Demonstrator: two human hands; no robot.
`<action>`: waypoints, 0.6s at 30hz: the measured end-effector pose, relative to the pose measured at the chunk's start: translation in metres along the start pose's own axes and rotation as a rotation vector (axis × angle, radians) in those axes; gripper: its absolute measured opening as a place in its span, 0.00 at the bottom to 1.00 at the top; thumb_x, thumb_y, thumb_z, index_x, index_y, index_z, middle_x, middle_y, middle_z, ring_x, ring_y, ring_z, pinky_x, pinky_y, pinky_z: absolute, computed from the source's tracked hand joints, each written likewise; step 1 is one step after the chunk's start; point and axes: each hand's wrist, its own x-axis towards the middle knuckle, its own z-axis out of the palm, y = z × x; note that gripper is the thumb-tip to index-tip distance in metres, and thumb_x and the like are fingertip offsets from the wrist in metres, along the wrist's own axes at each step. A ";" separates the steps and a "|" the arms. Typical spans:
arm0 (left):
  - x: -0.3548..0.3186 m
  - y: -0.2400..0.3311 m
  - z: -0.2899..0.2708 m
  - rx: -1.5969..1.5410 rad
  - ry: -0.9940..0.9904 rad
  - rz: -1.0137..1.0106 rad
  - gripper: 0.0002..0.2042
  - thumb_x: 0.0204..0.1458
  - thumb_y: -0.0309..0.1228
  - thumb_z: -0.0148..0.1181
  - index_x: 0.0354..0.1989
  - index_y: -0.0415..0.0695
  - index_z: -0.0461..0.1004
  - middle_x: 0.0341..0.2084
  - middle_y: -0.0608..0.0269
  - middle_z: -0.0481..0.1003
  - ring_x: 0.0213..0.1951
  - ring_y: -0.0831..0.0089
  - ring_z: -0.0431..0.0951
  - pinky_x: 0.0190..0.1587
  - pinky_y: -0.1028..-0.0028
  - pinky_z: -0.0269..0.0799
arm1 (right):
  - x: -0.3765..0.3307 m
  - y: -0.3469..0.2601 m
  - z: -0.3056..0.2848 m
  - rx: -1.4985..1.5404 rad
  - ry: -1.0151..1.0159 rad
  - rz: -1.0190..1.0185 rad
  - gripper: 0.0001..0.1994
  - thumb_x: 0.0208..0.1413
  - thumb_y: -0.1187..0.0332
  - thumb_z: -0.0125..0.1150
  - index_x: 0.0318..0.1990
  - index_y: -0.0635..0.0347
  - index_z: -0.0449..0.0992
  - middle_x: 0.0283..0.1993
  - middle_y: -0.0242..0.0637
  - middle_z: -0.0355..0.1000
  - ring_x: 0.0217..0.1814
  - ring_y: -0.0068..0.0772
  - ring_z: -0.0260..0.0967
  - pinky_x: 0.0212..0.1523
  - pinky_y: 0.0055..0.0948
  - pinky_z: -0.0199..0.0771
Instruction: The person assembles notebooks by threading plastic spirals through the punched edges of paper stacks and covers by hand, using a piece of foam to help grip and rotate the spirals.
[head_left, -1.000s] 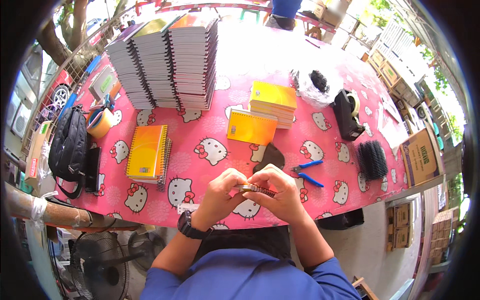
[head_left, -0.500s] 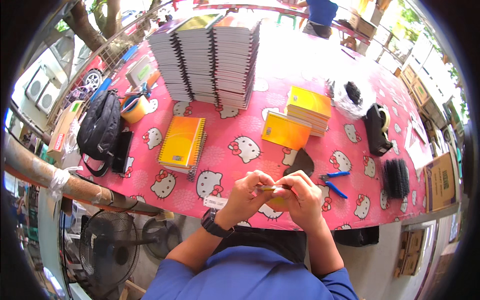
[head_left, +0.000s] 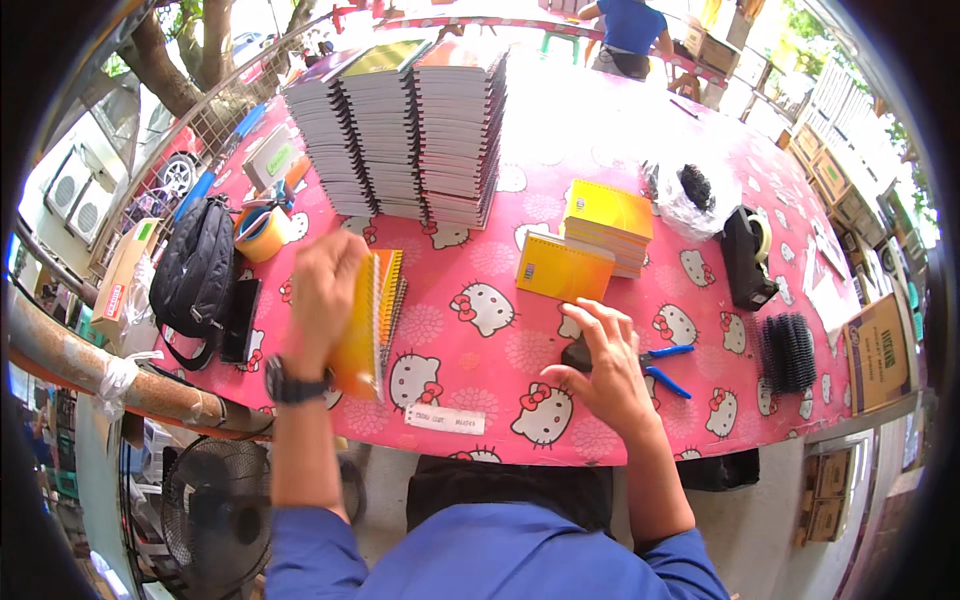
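Note:
My left hand (head_left: 328, 295), with a dark watch on its wrist, is at the small stack of yellow spiral notebooks (head_left: 392, 290) on the left. Slightly blurred, its fingers are closed at the left side of a yellow notebook (head_left: 355, 350) lying tilted over that stack. Fingers spread, my right hand (head_left: 600, 350) hovers over a dark flat pad (head_left: 576, 352) and holds nothing. Blue-handled pliers (head_left: 668, 370) lie beside it, their head partly hidden by the hand. Beyond it, one yellow-orange notebook (head_left: 565, 266) leans on a second stack of yellow notebooks (head_left: 610, 225).
Tall stacks of spiral-bound books (head_left: 400, 140) stand at the back left. A black bag (head_left: 195, 265), a dark phone-like slab (head_left: 241, 320) and tape rolls (head_left: 262, 232) sit far left. On the right are a tape dispenser (head_left: 748, 262), black binding coils (head_left: 788, 355) and a plastic bag (head_left: 700, 195).
My hands have parted from the thin item they held together near the table edge. The left moved to the left stack with a yellow notebook; the right opened, uncovering a white paper strip.

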 end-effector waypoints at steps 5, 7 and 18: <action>0.028 -0.077 0.031 0.561 -0.059 0.237 0.13 0.55 0.40 0.51 0.39 0.44 0.72 0.40 0.61 0.73 0.48 0.62 0.69 0.52 0.53 0.56 | -0.025 0.051 0.004 -0.269 0.006 0.175 0.33 0.40 0.56 0.71 0.57 0.48 0.67 0.65 0.42 0.55 0.68 0.49 0.45 0.65 0.51 0.40; 0.030 -0.068 0.039 0.802 0.145 0.364 0.18 0.50 0.36 0.56 0.49 0.44 0.69 0.49 0.61 0.69 0.55 0.62 0.64 0.56 0.51 0.52 | -0.042 0.056 -0.003 -0.086 0.136 0.191 0.30 0.40 0.59 0.70 0.54 0.50 0.70 0.63 0.42 0.58 0.68 0.49 0.46 0.65 0.50 0.41; 0.076 0.042 0.188 0.443 -0.309 0.614 0.19 0.46 0.39 0.63 0.46 0.47 0.72 0.43 0.64 0.73 0.53 0.67 0.69 0.59 0.50 0.51 | -0.064 0.050 -0.021 0.134 0.439 0.205 0.08 0.47 0.72 0.64 0.36 0.61 0.77 0.44 0.39 0.73 0.50 0.40 0.65 0.52 0.35 0.64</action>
